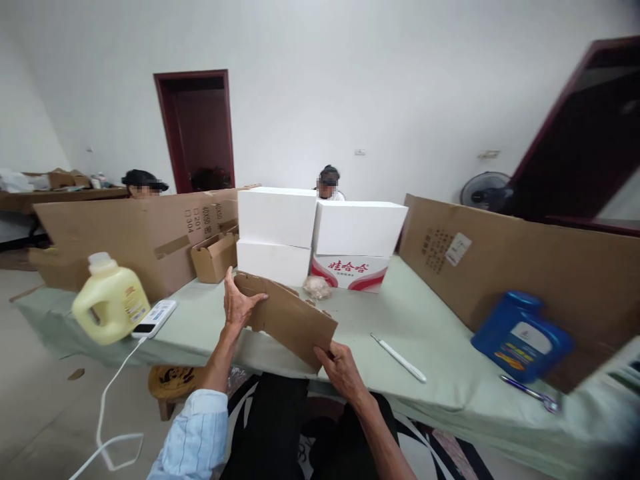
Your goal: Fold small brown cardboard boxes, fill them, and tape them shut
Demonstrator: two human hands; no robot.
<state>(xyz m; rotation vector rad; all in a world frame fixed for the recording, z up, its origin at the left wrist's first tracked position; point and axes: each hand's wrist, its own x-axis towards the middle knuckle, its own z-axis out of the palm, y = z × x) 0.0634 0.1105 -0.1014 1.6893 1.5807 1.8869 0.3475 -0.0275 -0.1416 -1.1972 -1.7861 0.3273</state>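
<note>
A brown cardboard piece with folded, notched edges is held up at the table's near edge, tilted down to the right. My left hand grips its upper left end, thumb across the near face. At the lower right corner my right hand pinches the cardboard, the thumb on the side toward me. Just behind the piece lies a small crumpled clear plastic bundle. White boxes are stacked beyond it, beside a white box with red print.
On the left stand a yellow jug, a corded white device, a small open carton and a large cardboard box. Right: a white pen-like tool, blue bottle, pen and cardboard panel. Two people sit beyond.
</note>
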